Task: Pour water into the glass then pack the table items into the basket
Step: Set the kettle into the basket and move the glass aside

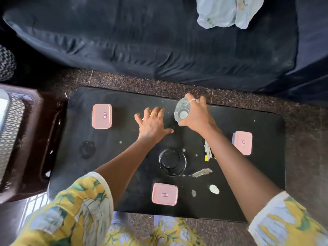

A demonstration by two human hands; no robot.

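Where the left edge cuts it off, the brown basket point(33, 132) stands just beside the bench point(79, 125). The left hand point(152, 124) is spread flat, holding nothing. The right hand point(199, 117) has its grip curled round a clear bottle point(182, 110) at the far middle; its top is hidden.

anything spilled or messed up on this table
Yes. The black table has pale blotches near its front edge: a grey smear beside the black cup and a whitish spot. A ring mark sits toward the left. Whether spills or worn paint, I cannot tell.
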